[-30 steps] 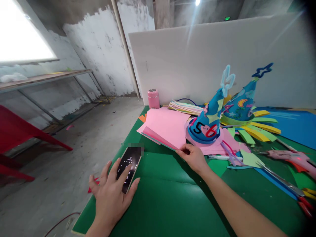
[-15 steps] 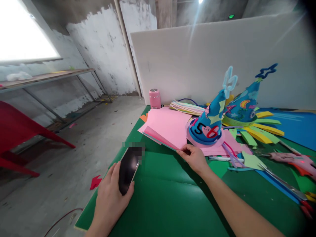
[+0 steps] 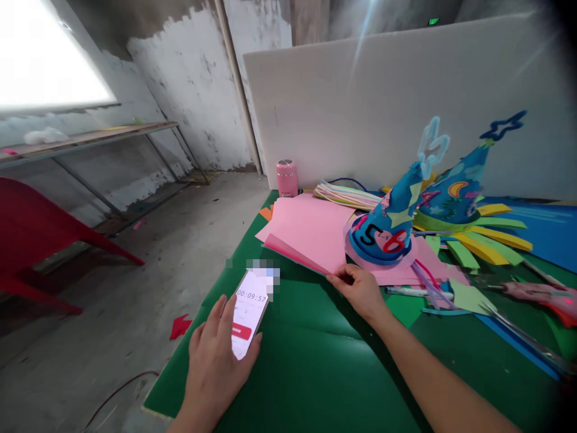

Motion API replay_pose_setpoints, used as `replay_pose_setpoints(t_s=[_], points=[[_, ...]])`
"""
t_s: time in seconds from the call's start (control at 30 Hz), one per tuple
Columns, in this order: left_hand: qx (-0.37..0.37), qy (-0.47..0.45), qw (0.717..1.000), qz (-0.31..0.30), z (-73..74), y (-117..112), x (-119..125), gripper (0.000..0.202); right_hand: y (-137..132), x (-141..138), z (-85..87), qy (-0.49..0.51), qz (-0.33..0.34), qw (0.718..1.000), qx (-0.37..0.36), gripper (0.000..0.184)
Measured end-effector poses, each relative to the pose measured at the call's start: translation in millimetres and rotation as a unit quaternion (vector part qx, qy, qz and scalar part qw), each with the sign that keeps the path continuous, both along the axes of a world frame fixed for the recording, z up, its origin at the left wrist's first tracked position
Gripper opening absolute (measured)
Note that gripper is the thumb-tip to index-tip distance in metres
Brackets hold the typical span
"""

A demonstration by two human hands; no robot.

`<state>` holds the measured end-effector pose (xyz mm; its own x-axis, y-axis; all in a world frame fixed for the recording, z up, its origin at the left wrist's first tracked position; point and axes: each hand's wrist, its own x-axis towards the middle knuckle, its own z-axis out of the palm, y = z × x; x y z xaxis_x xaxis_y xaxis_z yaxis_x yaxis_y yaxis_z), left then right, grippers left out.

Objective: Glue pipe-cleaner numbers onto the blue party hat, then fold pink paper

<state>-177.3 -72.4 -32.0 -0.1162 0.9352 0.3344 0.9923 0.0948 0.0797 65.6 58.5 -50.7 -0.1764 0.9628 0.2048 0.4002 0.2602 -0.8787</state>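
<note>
A phone lies on the green table near its left edge, its screen lit with a timer and a red button. My left hand rests on the phone's near end, fingers spread, one finger on the screen. My right hand pinches the near corner of a stack of pink paper. Just beyond that hand stands a blue party hat marked 56, with a second blue cone hat behind it.
A pink cup stands at the table's back left before a white board. Coloured paper strips, a pen, a pink glue gun and scissors lie at the right. A red chair stands on the floor left.
The phone's screen went dark and is now lit with a timer. My left hand stayed on it, fingers shifting. My right hand kept its hold on the pink paper.
</note>
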Motion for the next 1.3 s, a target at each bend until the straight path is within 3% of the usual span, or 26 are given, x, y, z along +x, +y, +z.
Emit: replay_pose_setpoints(t_s=[0.2, 0.5, 0.67, 0.93, 1.07, 1.3], points=[[0.014, 0.016, 1.000, 0.012, 4.6, -4, 3, 0.052, -1, 1, 1.8, -0.001, 0.001, 1.000, 0.008, 0.028], [0.086, 0.016, 0.996, -0.021, 1.2, -17, 0, 0.043, -3, 4, 4.1, 0.005, -0.049, 0.998, 0.049, 0.028], [0.118, 0.013, 0.992, -0.034, -1.8, -23, -2, 0.042, -15, 15, 21.9, -0.009, -0.094, 0.990, 0.109, 0.024], [0.144, 0.006, 0.989, -0.040, 1.7, -27, 2, 0.036, -58, 46, 49.4, -0.098, -0.131, 0.960, 0.226, 0.014], [0.147, 0.011, 0.988, -0.051, 3.5, -29, 3, 0.030, -71, 54, 43.6, -0.115, -0.155, 0.946, 0.260, 0.011], [0.120, 0.032, 0.990, -0.065, 2.8, -29, 5, 0.028, -68, 60, 22.6, -0.095, -0.194, 0.943, 0.254, 0.011]])
